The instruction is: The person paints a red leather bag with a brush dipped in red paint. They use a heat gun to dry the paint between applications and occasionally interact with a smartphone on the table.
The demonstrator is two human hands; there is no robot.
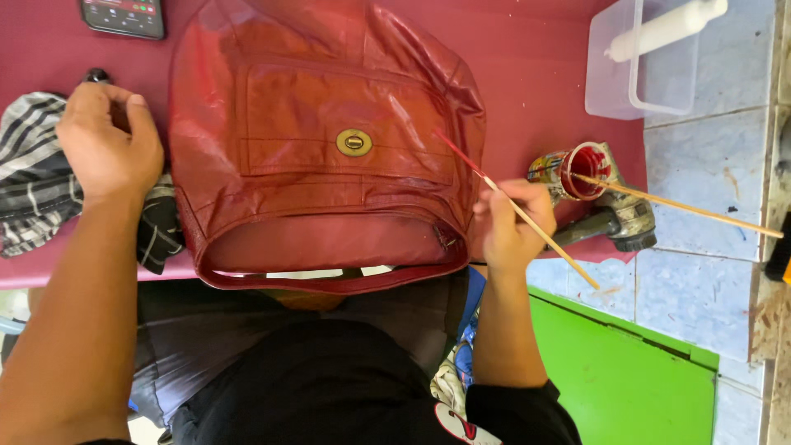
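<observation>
We see a red leather bag (329,148) lying flat on a maroon table cover (535,74), filling the centre of the view, its open mouth toward the person at 6 o'clock. A brass turn-lock (354,142) sits mid-panel. The right hand (512,222), at 3 o'clock of the bag and just beside its edge, pinches a thin wooden brush (511,202) between closed fingers; the red-tipped end touches the leather at the bag's right side. The left hand (107,140), at 9 o'clock, rests with fingers curled down onto a striped cloth (33,181); we cannot tell whether it grips it. At 3 o'clock beyond the right hand stands a small pot of red paint (583,169) with a second stick (684,206) resting in it. A phone (124,16) lies at 11 o'clock, a clear plastic tub (643,66) at 1 o'clock.
</observation>
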